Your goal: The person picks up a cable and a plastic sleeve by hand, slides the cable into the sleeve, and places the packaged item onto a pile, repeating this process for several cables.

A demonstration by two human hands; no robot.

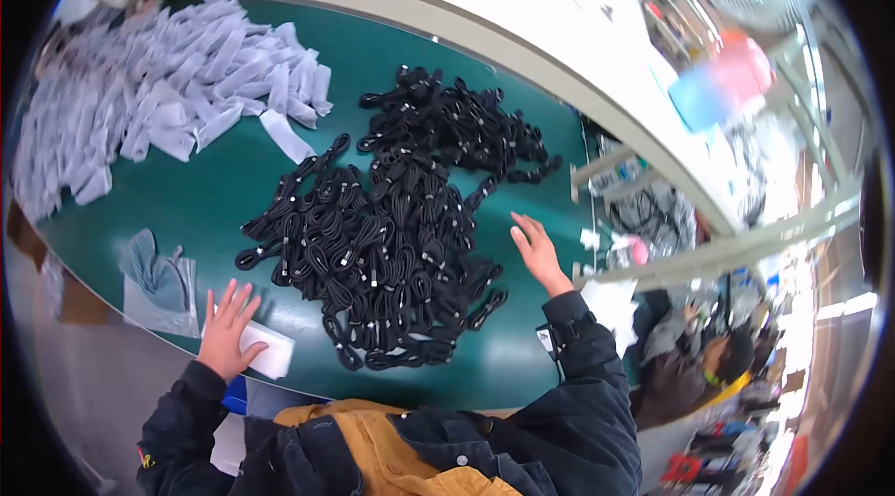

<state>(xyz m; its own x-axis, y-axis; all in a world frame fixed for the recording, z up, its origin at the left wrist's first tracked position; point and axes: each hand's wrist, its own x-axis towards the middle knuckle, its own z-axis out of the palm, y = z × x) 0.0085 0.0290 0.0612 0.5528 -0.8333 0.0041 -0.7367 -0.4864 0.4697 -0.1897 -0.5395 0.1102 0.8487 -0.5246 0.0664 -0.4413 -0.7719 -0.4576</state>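
Observation:
My left hand (228, 333) is at the near left edge of the green table, fingers spread, its thumb over a flat white stack (275, 356). I cannot tell whether it presses on the stack. My right hand (536, 252) is open to the right of a large pile of coiled black cables (373, 244), its fingers stretched toward the pile and nothing in them. Each cable is bundled into a loop, and pale connector ends show here and there. Behind this pile lies a second heap of black cables (466, 123).
At the far left is a broad heap of whitish, sleeve-like wrapped packets (186, 76). A clear bag with a grey-green cloth-like item (154, 272) lies near the left edge. A white shelf (447, 16) spans the back. Another person (699, 365) sits at right.

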